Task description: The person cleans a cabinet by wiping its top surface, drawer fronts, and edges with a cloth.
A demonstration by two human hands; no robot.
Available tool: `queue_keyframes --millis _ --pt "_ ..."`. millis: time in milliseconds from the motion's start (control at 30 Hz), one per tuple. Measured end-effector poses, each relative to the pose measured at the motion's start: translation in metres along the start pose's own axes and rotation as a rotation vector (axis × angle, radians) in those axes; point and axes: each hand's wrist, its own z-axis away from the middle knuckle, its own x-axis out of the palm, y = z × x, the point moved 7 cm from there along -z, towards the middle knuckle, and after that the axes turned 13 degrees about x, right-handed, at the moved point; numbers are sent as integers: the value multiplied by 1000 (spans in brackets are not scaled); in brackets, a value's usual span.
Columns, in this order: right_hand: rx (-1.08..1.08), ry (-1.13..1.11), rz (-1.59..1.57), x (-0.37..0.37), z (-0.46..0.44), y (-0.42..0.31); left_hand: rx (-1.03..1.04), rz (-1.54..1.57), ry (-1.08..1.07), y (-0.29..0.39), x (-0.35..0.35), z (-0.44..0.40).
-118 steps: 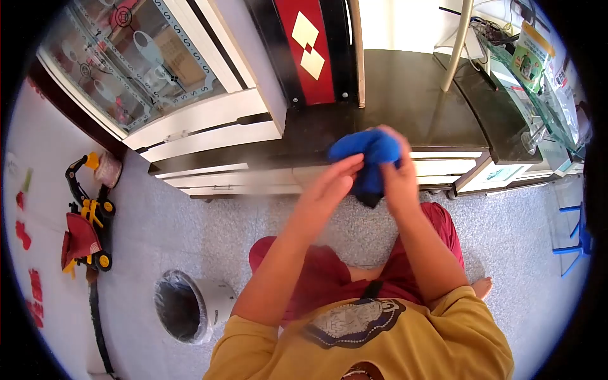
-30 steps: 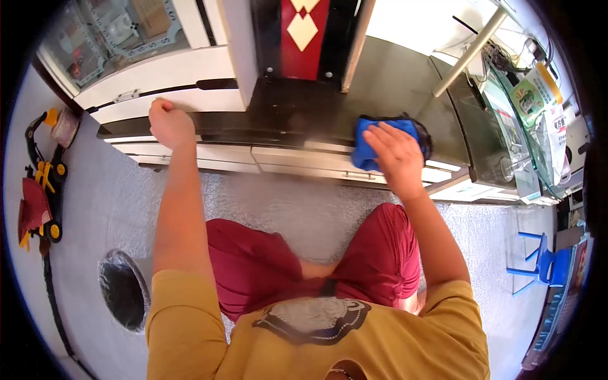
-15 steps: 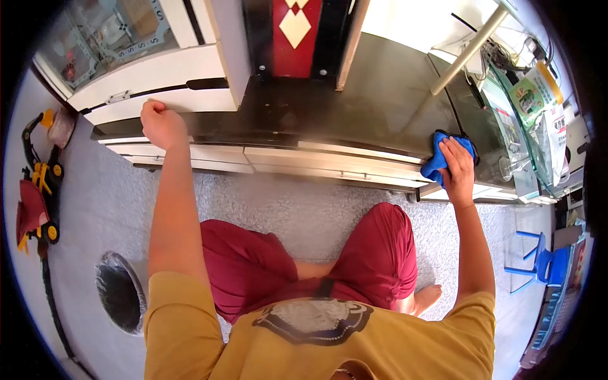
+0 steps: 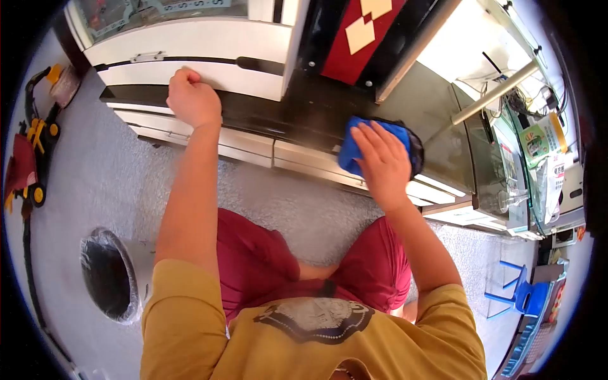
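Observation:
My right hand lies over a folded blue cloth, fingers stretched across it, pressing it to the dark top of the low cabinet near its front edge. A dark edging shows along the cloth's right side. My left hand is closed in a loose fist. It rests against the lower white panel of the upright cabinet, above the dark ledge. The left palm is turned away, and nothing shows in it.
White drawers run below the dark top. A pale metal post rises at right, beside a glass shelf with cables and a yellow-lidded tub. A lined bin, a toy digger and a blue chair stand around.
My right hand has slid left along the cabinet top with the blue cloth. My left fist stays by the white panel, while the whole view has turned and shifted somewhat.

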Motion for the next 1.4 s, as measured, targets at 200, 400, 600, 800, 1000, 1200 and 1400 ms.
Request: queue_keyframes --millis 200,400,600,800,1000,1200,1400 --pt "-109 105 -157 57 -54 -101 5 -13 -84 0 1 -5" --pt "-26 123 -167 65 -65 -120 146 253 -24 13 -54 21" --pt "23 48 -203 71 -66 -121 -831 899 -609 96 -40 153" --pt "352 -261 -603 43 -68 -76 -857 604 -531 95 9 161" --pt "473 -16 -624 30 -74 10 -904 109 -385 115 -5 143" --pt "252 -78 -573 30 -57 -4 -941 125 -228 74 -11 111" --pt "247 -175 -505 44 -73 -20 -941 -80 -159 -64 -5 30"
